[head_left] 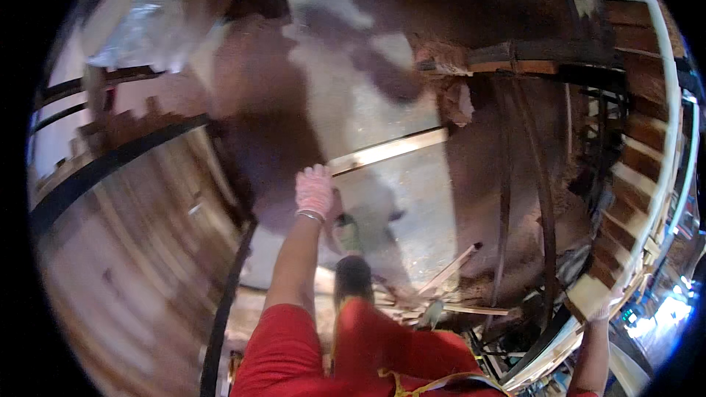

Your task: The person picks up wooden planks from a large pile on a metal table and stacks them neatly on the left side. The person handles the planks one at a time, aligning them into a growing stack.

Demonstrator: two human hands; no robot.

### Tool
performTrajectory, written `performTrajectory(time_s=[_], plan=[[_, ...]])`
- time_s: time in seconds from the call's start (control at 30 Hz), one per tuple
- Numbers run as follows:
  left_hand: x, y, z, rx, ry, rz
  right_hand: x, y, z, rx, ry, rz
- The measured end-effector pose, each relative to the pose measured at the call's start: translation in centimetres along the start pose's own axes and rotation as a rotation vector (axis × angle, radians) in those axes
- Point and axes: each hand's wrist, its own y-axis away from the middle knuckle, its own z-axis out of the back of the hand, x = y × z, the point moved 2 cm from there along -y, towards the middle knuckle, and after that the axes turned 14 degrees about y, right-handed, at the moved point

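Observation:
My left hand point(315, 192), in a pinkish-white glove, reaches forward near the middle of the view. Its fingers are curled at the near end of a pale wooden strip point(390, 151), which stretches away to the right above the floor. At the far lower right, my right hand point(604, 306), also gloved, is partly hidden. It meets the edge of a short, light wooden block point(588, 296) beside the stacked wood. How its fingers close on the block is blurred.
On the left stands a dark-framed rack of boards point(140, 257). Stacked planks point(638, 169) curve along the right behind a pale rail point(671, 103). Loose wood scraps point(448, 270) lie by my feet. A dark beam point(544, 55) crosses at upper right; clear plastic sheeting point(147, 22) hangs upper left.

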Motion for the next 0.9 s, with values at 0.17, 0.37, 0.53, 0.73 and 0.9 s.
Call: performTrajectory(time_s=[0.17,0.37,0.53,0.73,0.9], plan=[[0.4,-8.8,-6.6,-0.103,0.076,-0.079,1.8,-0.1,-0.4,-0.006,0.165,0.005],[-3.5,-8.1,-5.4,0.275,0.186,-0.148,3.3,0.2,-2.1,-0.014,0.245,0.026],[-9.7,7.8,-5.2,0.385,1.092,0.140,5.0,0.6,-0.8,-0.059,0.204,0.033],[-14.5,25.6,5.5,-0.181,1.487,0.020,13.3,-2.4,-1.1,-0.087,0.227,0.032],[-17.5,30.2,15.8,-0.192,1.676,-0.357,14.3,-2.9,1.3,0.048,0.156,0.102]])
